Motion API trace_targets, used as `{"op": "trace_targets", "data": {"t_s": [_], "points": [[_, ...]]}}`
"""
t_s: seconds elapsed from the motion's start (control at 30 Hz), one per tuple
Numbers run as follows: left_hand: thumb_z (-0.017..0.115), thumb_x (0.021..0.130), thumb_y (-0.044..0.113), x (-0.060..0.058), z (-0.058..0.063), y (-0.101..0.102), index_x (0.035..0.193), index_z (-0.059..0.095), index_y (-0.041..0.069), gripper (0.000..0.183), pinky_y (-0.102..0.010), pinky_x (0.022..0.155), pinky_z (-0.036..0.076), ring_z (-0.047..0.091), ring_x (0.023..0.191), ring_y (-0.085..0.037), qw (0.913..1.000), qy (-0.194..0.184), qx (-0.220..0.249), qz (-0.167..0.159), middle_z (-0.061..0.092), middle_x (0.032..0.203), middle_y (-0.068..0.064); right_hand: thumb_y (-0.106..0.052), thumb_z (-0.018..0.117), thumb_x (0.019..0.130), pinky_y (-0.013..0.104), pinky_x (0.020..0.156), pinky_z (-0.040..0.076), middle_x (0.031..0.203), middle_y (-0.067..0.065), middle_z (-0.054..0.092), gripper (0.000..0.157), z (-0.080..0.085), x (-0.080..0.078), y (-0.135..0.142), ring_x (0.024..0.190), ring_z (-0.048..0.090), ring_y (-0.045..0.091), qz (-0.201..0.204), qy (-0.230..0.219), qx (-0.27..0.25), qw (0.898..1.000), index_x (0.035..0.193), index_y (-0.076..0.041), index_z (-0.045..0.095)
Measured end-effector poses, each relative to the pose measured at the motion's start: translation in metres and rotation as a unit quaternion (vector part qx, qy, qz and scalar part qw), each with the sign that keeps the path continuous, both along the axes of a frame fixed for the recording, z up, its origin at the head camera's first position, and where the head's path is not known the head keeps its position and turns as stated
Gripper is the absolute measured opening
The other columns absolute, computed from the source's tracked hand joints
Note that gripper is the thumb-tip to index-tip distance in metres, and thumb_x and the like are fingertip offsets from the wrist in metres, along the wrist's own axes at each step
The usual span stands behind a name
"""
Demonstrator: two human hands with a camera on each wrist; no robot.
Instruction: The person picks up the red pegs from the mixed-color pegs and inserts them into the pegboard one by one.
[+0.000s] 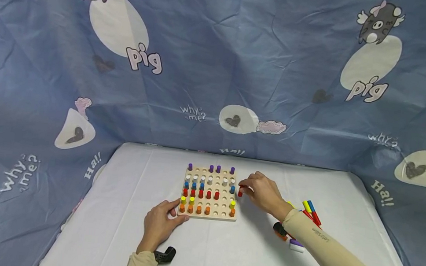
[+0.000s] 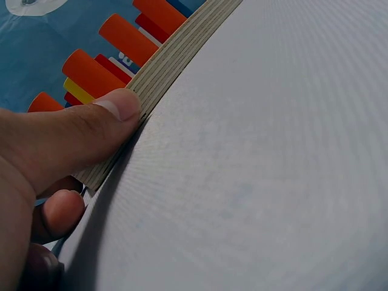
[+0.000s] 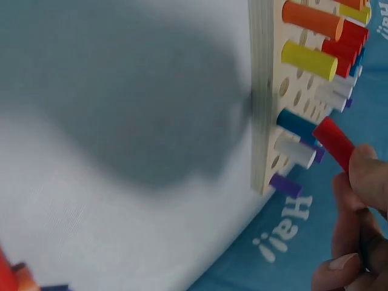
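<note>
A wooden pegboard (image 1: 208, 216) lies on the white cloth, with rows of purple, white, blue, red, yellow and orange pegs standing in some of its holes. My left hand (image 1: 160, 222) grips its near left corner; in the left wrist view the thumb (image 2: 118, 109) presses the front edge and curled fingers are at the side. Just off the board's right side, my right hand (image 1: 263, 192) pinches a red peg (image 3: 334, 142) between thumb and fingertips. The peg is held tilted, and in the right wrist view its free end overlaps a blue peg (image 3: 296, 124) in the board.
To the right on the cloth lie loose pegs, among them a yellow one (image 1: 307, 206) and a white one (image 1: 296, 248), partly hidden by the right forearm (image 1: 327, 244). A blue printed curtain (image 1: 203, 83) surrounds the table's back and sides.
</note>
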State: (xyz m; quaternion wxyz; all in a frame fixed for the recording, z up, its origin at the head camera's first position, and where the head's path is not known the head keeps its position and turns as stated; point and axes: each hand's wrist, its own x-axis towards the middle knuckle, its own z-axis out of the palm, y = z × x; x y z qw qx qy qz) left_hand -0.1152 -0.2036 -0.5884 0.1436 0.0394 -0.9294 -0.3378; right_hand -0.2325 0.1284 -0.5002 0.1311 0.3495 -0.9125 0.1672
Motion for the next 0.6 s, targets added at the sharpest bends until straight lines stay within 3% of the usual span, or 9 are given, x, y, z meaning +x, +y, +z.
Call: {"op": "trace_targets", "data": {"t_s": [0.3, 0.6], "points": [[0.096, 0.075, 0.042, -0.002, 0.002, 0.001, 0.132, 0.076, 0.012, 0.067, -0.026, 0.060, 0.030, 0.038, 0.059, -0.006, 1.0000, 0.000, -0.003, -0.004, 0.056, 0.073, 0.008, -0.011, 0.083, 0.092, 0.032, 0.067, 0.057, 0.092, -0.005, 0.077, 0.015, -0.002, 0.003, -0.021, 0.085, 0.064, 0.014, 0.035, 0.023, -0.007, 0.999, 0.106, -0.017, 0.085], [0.097, 0.075, 0.042, 0.000, 0.001, 0.000, 0.132, 0.076, 0.013, 0.068, -0.026, 0.061, 0.030, 0.038, 0.060, -0.006, 1.0000, -0.010, -0.002, -0.001, 0.056, 0.073, 0.009, -0.008, 0.085, 0.089, 0.033, 0.070, 0.059, 0.094, -0.007, 0.077, 0.018, -0.005, 0.003, -0.035, 0.088, 0.065, 0.013, 0.040, 0.007, 0.002, 0.999, 0.102, -0.021, 0.085]]}}
